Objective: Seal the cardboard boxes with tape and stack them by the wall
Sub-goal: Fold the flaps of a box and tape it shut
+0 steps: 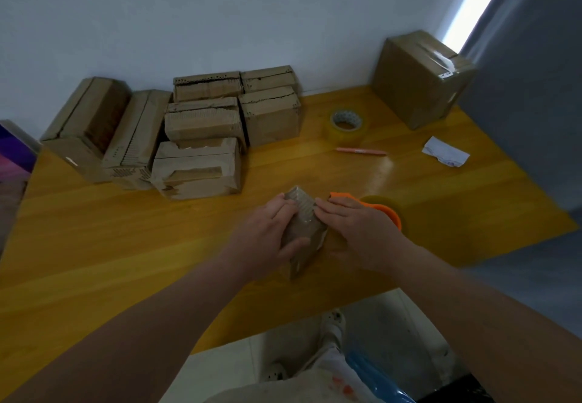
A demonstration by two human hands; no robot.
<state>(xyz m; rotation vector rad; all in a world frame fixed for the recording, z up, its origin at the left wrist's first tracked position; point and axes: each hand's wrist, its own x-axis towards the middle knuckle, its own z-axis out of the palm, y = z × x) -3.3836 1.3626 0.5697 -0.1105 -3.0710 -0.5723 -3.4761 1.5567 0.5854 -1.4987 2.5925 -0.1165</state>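
A small cardboard box [305,229] stands on the yellow table [126,239] in front of me, its top glossy with clear tape. My left hand [267,235] grips the box's left side, thumb across its front face. My right hand [359,229] lies against the box's right side with straight fingers, fingertips at the top edge. An orange tape dispenser [387,210] with a clear roll sits just behind my right hand. Several taped cardboard boxes [201,138] are stacked by the wall at the back left.
A larger taped box [422,78] stands at the back right corner. A loose tape roll [346,124], a pink pen [362,151] and a crumpled paper [445,152] lie on the right half of the table. The table's near edge runs above my shoes.
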